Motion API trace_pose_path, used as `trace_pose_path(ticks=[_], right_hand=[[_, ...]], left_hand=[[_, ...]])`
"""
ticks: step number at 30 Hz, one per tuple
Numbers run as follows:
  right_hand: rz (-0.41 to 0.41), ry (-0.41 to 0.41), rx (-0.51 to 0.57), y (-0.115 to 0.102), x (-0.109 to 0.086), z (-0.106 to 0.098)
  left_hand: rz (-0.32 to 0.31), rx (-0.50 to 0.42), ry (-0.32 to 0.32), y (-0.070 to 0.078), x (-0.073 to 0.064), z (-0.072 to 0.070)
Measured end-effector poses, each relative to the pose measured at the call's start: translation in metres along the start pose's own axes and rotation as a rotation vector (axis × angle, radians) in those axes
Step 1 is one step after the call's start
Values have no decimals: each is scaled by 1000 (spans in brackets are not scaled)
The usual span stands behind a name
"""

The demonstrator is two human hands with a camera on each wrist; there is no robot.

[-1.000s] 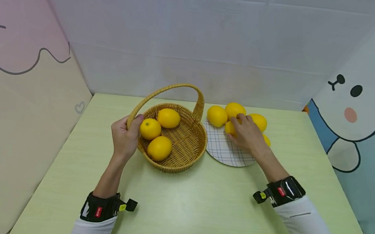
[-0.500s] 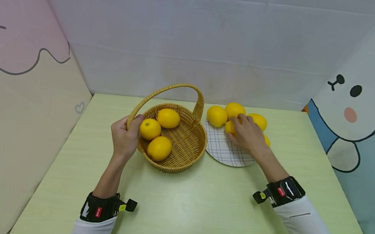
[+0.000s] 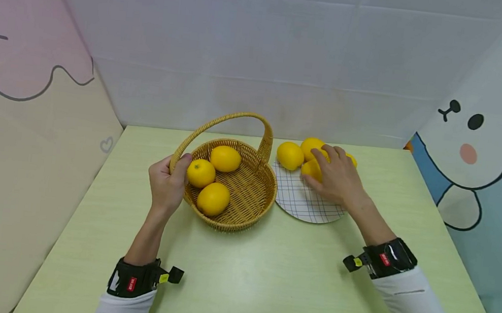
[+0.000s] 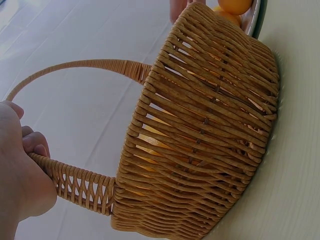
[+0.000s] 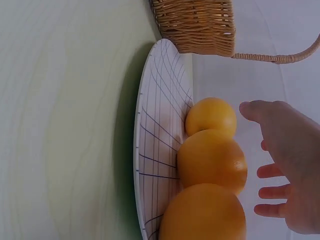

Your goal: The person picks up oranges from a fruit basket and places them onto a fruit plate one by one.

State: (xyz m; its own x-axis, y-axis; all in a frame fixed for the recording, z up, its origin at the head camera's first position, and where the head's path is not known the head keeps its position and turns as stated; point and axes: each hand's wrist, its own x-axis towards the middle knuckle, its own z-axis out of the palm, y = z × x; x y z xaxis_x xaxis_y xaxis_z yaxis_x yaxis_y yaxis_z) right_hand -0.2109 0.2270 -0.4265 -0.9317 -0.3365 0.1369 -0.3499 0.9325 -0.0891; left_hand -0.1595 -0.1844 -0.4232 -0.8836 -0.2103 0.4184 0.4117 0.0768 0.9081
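Note:
My left hand (image 3: 166, 183) grips the near left side of the handle (image 3: 225, 118) of a woven wicker basket (image 3: 249, 192). Three yellow lemons (image 3: 214, 199) lie in the basket's left half. To its right, several more lemons (image 3: 290, 155) sit on a round white plate (image 3: 303, 205) with a blue grid pattern. My right hand (image 3: 339, 178) hovers over these with its fingers spread, hiding part of the pile. In the right wrist view, a gap shows between the fingers and the lemons (image 5: 212, 160), and the hand holds nothing. The left wrist view shows the basket's outer weave (image 4: 200, 130).
Basket and plate stand close together near the back of a pale green table (image 3: 237, 282). A white backdrop (image 3: 260, 65) rises behind the table's far edge. Printed panels (image 3: 489, 202) flank both sides.
My right hand has let go of the lemon it was on, spread its fingers and lifted slightly, shifting a little right. My left hand and the basket have stayed put.

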Motion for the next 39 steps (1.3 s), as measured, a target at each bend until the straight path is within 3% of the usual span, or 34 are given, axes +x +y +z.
trace_pose_path(ticks=[20,39], right_hand=[[-94,-16,204,-10,-15,-25],[-321,-95,311,-73,-2,-26]], left_hand=[[1,-12,-3,0,0,0],[-3,-24,-4,-1,0,0]])
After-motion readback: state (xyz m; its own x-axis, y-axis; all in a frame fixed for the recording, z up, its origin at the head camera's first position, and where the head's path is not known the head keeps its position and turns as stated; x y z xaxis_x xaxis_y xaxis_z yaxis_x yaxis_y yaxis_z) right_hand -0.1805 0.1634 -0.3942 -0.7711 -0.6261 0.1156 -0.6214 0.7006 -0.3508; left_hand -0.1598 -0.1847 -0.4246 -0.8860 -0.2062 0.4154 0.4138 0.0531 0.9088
